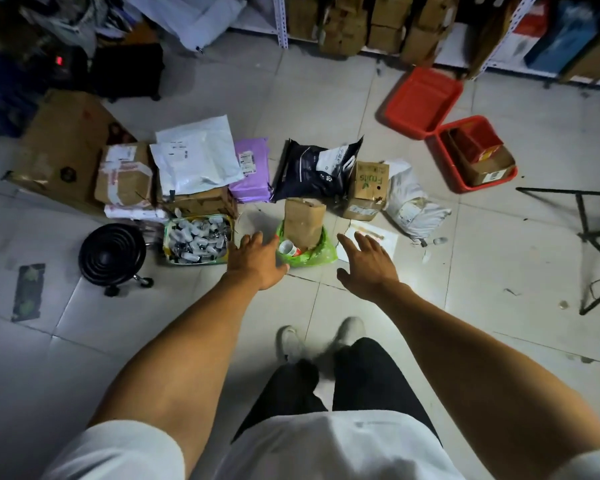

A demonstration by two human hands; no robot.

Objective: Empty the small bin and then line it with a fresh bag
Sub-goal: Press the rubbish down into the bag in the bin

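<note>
The small bin stands on the tiled floor in front of me, lined with a green plastic bag (321,252) whose edge spills over the rim. A crumpled brown paper bag (303,221) stands upright in it, and a red-and-white paper cup (288,248) lies beside that. My left hand (257,259) hovers just left of the bin, fingers apart and holding nothing. To the bin's right, my right hand (368,263) is also spread and holds nothing. The bin's own walls are hidden by the green bag.
Parcels ring the bin's far side: cardboard boxes (123,174), white mailers (196,155), a purple mailer (252,171), a black bag (314,169), a "Fruits" carton (366,188). A basket of small bottles (198,240) and a black stool (111,252) stand left. Red crates (444,119) and a tripod (589,233) stand right.
</note>
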